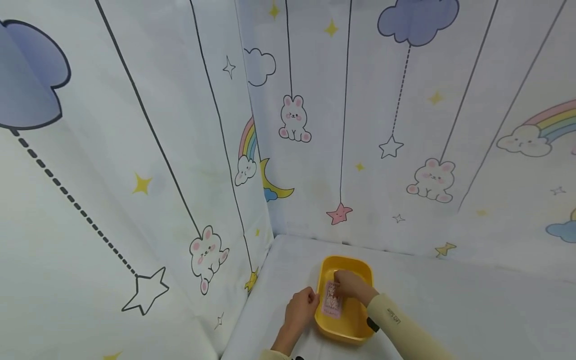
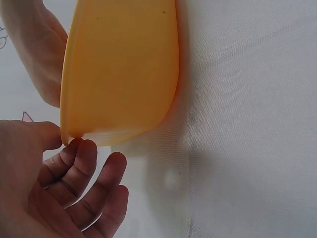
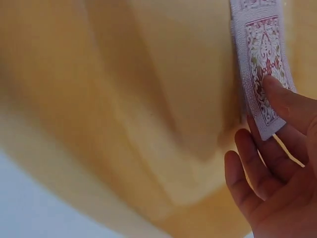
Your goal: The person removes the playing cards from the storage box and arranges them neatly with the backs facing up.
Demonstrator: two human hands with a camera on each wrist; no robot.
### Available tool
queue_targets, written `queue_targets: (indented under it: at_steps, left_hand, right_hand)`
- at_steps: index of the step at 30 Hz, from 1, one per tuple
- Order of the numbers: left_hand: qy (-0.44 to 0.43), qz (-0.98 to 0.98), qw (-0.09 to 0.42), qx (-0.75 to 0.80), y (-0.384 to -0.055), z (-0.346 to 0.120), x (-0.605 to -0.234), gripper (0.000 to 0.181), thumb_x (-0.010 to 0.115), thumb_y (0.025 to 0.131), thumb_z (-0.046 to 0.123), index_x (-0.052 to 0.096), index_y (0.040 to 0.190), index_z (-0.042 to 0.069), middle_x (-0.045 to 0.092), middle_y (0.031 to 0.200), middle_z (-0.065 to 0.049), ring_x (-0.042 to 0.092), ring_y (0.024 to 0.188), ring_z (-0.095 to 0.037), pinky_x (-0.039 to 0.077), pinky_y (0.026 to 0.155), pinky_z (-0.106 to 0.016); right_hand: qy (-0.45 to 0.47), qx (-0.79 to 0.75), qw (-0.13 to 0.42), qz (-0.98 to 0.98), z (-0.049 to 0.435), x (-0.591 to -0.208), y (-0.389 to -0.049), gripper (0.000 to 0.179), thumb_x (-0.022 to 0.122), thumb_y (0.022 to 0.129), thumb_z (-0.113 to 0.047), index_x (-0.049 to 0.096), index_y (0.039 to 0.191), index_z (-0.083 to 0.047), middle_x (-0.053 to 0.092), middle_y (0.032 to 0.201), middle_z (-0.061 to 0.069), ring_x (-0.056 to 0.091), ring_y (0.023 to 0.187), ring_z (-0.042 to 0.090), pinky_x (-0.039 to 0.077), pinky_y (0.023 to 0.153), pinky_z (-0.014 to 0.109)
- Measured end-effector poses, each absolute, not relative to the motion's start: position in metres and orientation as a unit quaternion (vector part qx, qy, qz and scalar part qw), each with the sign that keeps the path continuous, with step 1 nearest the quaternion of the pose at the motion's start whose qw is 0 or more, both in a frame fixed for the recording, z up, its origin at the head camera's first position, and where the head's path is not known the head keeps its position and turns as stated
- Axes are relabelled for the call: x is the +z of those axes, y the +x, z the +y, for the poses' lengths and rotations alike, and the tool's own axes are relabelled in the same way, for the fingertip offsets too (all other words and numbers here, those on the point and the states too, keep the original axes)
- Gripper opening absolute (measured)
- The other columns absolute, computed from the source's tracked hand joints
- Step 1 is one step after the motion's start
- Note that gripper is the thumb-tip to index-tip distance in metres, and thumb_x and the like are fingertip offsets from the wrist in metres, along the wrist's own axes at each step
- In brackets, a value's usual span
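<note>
A yellow plastic basin (image 1: 355, 320) with rounded corners sits on the white surface. My left hand (image 1: 300, 308) is at its left side; in the left wrist view, thumb and forefinger pinch the basin's rim (image 2: 66, 119) while the other fingers curl loosely below. Reaching inside the basin is my right hand (image 1: 353, 286). It holds a flat, pale pink packet (image 1: 332, 306) with an ornate red and white pattern. The right wrist view shows the thumb on the packet's (image 3: 265, 47) printed face and fingers behind it. Part of another similar piece shows at that view's top edge.
White sheeting (image 1: 432, 165) printed with rabbits, stars and clouds rises behind and to the left, meeting in a corner beyond the basin. The white tabletop (image 1: 477, 310) stretches to the right.
</note>
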State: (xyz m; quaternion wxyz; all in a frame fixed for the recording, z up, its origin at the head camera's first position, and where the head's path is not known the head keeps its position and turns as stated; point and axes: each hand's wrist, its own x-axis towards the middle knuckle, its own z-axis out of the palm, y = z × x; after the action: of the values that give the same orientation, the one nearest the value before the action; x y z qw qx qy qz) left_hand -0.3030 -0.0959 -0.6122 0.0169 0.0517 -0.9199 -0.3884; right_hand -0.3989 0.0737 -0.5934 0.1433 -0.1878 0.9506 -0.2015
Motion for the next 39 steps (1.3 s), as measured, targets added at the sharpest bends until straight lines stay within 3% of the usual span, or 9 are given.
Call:
queue_targets:
  at_steps: [9,14,25,31,39]
  left_hand:
    - [0.045,-0.919,0.006,-0.39,-0.299,-0.082,-0.614,0.025,0.064,0.098,0.028,0.055,0.077,0.018,0.05,0.066,0.008,0.045,0.056,-0.008,0.034,0.05,-0.022]
    - [0.029,-0.924,0.022,-0.38,-0.299,-0.079,-0.619,0.024,0.065,0.097,0.027,0.056,0.077,0.018,0.049,0.065,0.008,0.044,0.055,-0.007,0.033,0.05,-0.022]
    - [0.016,-0.927,0.046,-0.372,-0.297,-0.089,-0.616,0.023,0.064,0.098,0.026,0.057,0.079,0.016,0.049,0.066,0.007,0.042,0.056,-0.007,0.033,0.05,-0.023]
    - [0.018,-0.928,0.061,-0.368,-0.294,-0.099,-0.613,0.023,0.064,0.098,0.025,0.055,0.079,0.014,0.047,0.066,0.006,0.042,0.056,-0.008,0.031,0.05,-0.023]
    - [0.019,-0.927,0.052,-0.372,-0.294,-0.098,-0.611,0.024,0.063,0.099,0.026,0.055,0.08,0.014,0.048,0.066,0.005,0.043,0.057,-0.01,0.031,0.05,-0.023]
  right_hand:
    - [-0.173,-0.244,0.144,0.943,0.097,-0.59,-0.39,0.017,0.067,0.093,-0.007,0.067,0.109,-0.001,0.067,0.095,0.007,0.054,0.079,0.018,0.052,0.076,0.036]
    - [-0.162,-0.332,0.177,0.912,0.115,-0.571,-0.387,0.018,0.066,0.093,-0.005,0.065,0.111,-0.002,0.063,0.091,0.007,0.059,0.077,0.02,0.055,0.074,0.034]
    - [-0.137,-0.413,0.175,0.883,0.196,-0.539,-0.367,0.023,0.07,0.094,-0.018,0.063,0.11,-0.003,0.067,0.087,0.006,0.064,0.077,0.022,0.059,0.072,0.035]
    - [-0.106,-0.427,0.166,0.883,0.246,-0.559,-0.355,0.026,0.069,0.095,-0.023,0.063,0.111,-0.004,0.066,0.087,0.006,0.062,0.078,0.021,0.058,0.073,0.035]
    - [-0.088,-0.414,0.164,0.891,0.288,-0.608,-0.332,0.017,0.068,0.094,-0.014,0.064,0.104,0.0,0.062,0.082,0.005,0.057,0.072,0.017,0.049,0.063,0.03]
